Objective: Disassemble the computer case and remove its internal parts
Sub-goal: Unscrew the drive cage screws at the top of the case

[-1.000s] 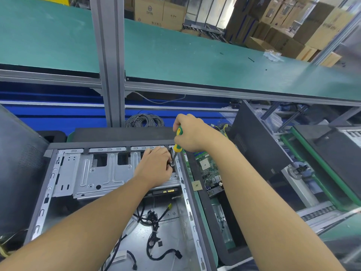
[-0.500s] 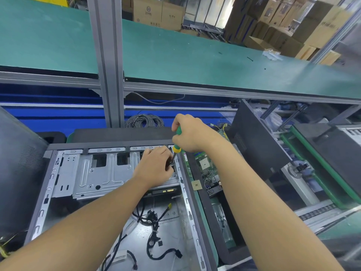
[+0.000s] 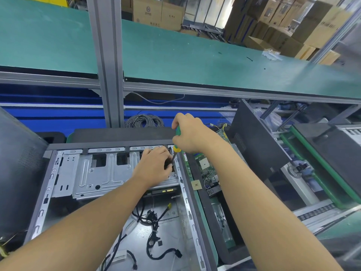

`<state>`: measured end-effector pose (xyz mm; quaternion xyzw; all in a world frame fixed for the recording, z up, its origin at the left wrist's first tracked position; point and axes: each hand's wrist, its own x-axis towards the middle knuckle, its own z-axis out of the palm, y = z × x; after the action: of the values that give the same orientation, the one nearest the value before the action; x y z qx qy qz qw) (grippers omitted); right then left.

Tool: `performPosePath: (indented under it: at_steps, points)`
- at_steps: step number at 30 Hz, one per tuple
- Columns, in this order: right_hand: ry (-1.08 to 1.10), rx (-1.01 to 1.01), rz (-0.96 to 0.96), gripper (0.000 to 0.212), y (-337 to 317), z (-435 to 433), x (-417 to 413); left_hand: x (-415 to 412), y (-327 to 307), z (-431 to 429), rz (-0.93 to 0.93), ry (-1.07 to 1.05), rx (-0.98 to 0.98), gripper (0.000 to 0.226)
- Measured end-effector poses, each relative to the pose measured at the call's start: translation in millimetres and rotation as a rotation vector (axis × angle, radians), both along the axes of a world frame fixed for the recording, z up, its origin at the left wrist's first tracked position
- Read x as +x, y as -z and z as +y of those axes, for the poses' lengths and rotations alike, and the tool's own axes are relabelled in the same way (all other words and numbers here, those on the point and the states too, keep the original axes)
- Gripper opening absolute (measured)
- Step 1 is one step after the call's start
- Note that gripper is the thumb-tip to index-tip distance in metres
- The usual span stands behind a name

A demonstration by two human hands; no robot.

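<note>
Since the earlier frames little has moved: both hands stay at the same corner of the case, and the right hand has turned slightly on the tool's handle, so green shows between the fingers where yellow showed before.

The green shelf (image 3: 175,55) runs across the far side, carried by a grey aluminium post (image 3: 105,55), with cardboard boxes (image 3: 156,12) stacked behind it. Below it the computer case (image 3: 187,202) lies open on its side in front of the person, its interior facing up. A black panel (image 3: 256,145) stands tilted just to the right of it.

Inside the case, a silver drive cage (image 3: 101,177) fills the far half. The left hand (image 3: 154,169) rests on the cage's right end, fingers curled in and pinching the lower shaft of the screwdriver (image 3: 176,148). The right hand (image 3: 192,133) is above it, wrapped tightly round the green and yellow handle, holding the tool nearly upright with its tip down at the cage's far right corner, beside the case rail. The tip itself is hidden by the left fingers.

A green circuit board (image 3: 205,167) lies just right of the case. Loose black cables (image 3: 152,218) trail over the case floor near the person. A coil of grey wire (image 3: 144,121) sits behind the case. A small square chip (image 3: 196,185) lies between the case rail and the board
</note>
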<state>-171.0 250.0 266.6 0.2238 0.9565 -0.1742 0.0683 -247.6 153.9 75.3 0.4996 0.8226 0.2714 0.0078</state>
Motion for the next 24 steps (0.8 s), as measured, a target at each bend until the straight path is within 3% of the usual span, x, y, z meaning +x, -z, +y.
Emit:
performPosePath:
  at_steps: [4, 12, 24]
  points:
    - [0.019, 0.128, 0.019, 0.029, 4.6, -3.4, 1.0, 0.2, 0.2, -0.5, -0.022, 0.000, 0.015, 0.007]
    - [0.007, 0.001, 0.100, 0.021, 0.1, -3.1, 4.5, -1.9, 2.4, 1.4, -0.066, -0.003, 0.044, 0.003]
    - [0.012, 0.014, 0.146, 0.018, -3.6, -4.9, 6.9, -3.7, 4.0, 2.4, -0.064, -0.005, 0.048, 0.008]
